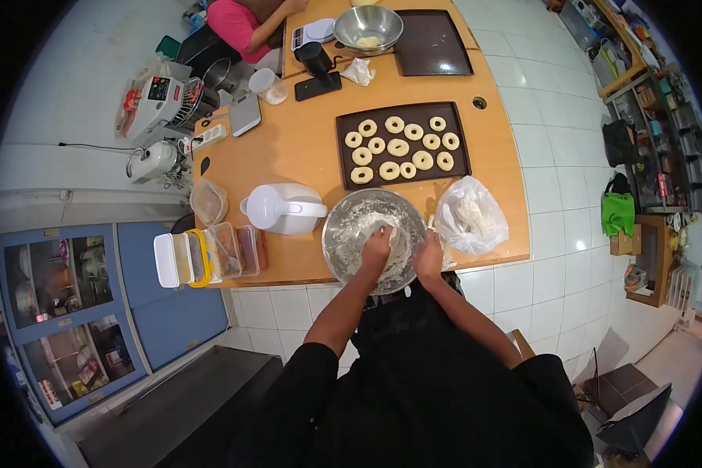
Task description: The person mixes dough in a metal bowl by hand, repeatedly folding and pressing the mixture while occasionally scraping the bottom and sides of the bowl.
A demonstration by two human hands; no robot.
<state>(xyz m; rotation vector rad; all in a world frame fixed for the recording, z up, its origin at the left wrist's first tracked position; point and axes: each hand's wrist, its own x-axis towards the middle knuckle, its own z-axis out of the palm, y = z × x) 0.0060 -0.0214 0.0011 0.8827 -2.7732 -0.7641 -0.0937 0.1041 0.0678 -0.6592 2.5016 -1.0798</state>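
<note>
A large steel bowl [338, 240] with floury dough [398, 248] stands at the table's front edge. My left hand [376, 248] reaches into it, fingers curled down at the dough; what they grip is hidden. At the bowl's right rim is my right hand [428, 257], its fingers closed around the edge. A clear plastic bag [472, 217] with something pale inside lies right of the bowl. Behind the bowl, a dark tray [348, 170] carries several dough rings [398, 147]. The white pitcher [285, 208] stands just left of the bowl.
Plastic containers [228, 249] line the front left edge. Farther back are a scale [245, 115], a phone [317, 86], a black mug [314, 58], another steel bowl [368, 30] and a second dark tray [434, 44]. A person in pink [234, 27] is at the far left.
</note>
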